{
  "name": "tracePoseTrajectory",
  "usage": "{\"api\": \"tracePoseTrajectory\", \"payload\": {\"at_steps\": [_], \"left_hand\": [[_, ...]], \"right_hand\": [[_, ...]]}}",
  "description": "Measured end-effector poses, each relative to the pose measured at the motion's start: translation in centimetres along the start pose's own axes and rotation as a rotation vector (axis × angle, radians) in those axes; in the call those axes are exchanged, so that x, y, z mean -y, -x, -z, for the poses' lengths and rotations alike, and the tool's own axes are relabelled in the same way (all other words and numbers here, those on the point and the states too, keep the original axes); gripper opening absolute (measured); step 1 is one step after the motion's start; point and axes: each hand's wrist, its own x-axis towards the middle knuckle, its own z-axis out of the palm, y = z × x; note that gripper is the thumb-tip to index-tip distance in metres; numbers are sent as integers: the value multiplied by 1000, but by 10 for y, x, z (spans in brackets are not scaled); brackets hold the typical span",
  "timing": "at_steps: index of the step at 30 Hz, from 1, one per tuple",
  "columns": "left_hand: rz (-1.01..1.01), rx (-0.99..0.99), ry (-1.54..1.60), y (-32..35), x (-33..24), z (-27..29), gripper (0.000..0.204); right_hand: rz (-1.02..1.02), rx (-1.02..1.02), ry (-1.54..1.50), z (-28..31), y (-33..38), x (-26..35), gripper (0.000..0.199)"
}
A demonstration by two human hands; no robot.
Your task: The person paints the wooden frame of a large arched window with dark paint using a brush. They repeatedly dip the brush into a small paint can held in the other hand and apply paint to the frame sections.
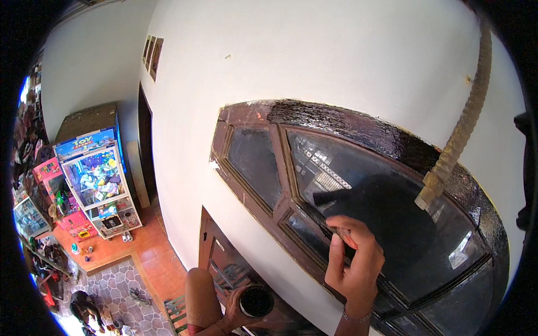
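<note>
My right hand (pixel 353 260) is raised against a dark wooden window frame (pixel 358 126) and grips a paintbrush (pixel 328 200) whose wide bristles rest on a frame bar beside a glass pane (pixel 255 162). The frame's top arc is coated in glossy black paint, while its left end is still brown. Lower down, my left hand (pixel 235 311) holds a small round tin (pixel 256 301) with dark paint inside. My bare knee (pixel 200 294) shows below it.
A white wall (pixel 314 50) surrounds the window. A rough rope-like pole (pixel 462 126) hangs at the right. Far below lie an orange tiled floor (pixel 112 246), a toy claw machine (pixel 98 179), shelves of goods and a dark doorway (pixel 147 148).
</note>
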Motion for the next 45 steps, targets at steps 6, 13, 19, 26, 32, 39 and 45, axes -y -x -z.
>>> {"api": "tracePoseTrajectory", "payload": {"at_steps": [6,13,19,26,32,39,45], "left_hand": [[-20,-19,15,-1,-5,1,119],[-57,-38,-8,-3,-3,-1,116],[-35,-46,-3,2,1,-3,116],[-9,-21,5,1,-3,1,117],[-26,-55,58,-1,-3,0,118],[-63,-36,18,-1,-1,0,115],[4,-21,39,1,-2,1,115]], "right_hand": [[-30,85,-65,-8,-11,-3,18],[64,-8,-38,-10,-17,-2,20],[26,89,13,-9,-15,-5,19],[-10,61,-133,-12,-17,-6,19],[-22,51,-3,-10,-13,-7,17],[33,70,-27,-16,-22,-9,17],[-17,40,-60,-8,-12,-8,21]]}}
